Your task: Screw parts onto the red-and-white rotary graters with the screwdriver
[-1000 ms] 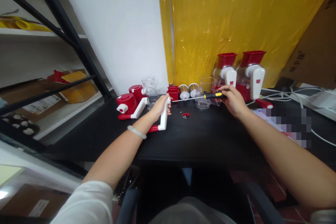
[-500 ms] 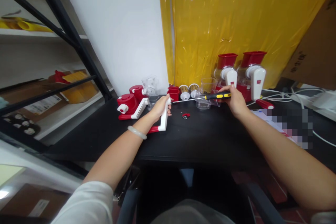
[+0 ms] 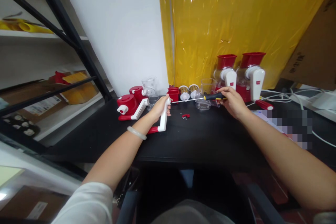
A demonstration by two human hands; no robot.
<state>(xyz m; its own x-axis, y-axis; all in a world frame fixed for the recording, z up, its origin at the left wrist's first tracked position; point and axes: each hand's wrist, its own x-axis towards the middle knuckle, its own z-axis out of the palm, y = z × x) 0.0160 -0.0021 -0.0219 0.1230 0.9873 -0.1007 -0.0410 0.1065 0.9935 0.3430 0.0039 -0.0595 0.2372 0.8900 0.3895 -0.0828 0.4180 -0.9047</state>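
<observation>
My left hand (image 3: 159,106) is closed round the upper end of a white crank handle (image 3: 163,121) with a red grip, held upright on the black table (image 3: 199,136). My right hand (image 3: 232,102) grips the black and yellow handle of a screwdriver (image 3: 202,97). The shaft lies level and its tip meets the top of the crank beside my left fingers. A small red part with tiny screws (image 3: 185,116) lies on the table between my hands.
Two assembled red and white grinders (image 3: 243,77) stand at the back against yellow plastic sheeting. Another red grinder with a crank (image 3: 129,105), clear cups, metal drums (image 3: 188,91) and a red block (image 3: 173,93) sit behind. White cables lie right; a metal shelf rack stands left.
My right hand has turned on the screwdriver handle, with the fingers shifting their grip. The left hand and crank stayed in place.
</observation>
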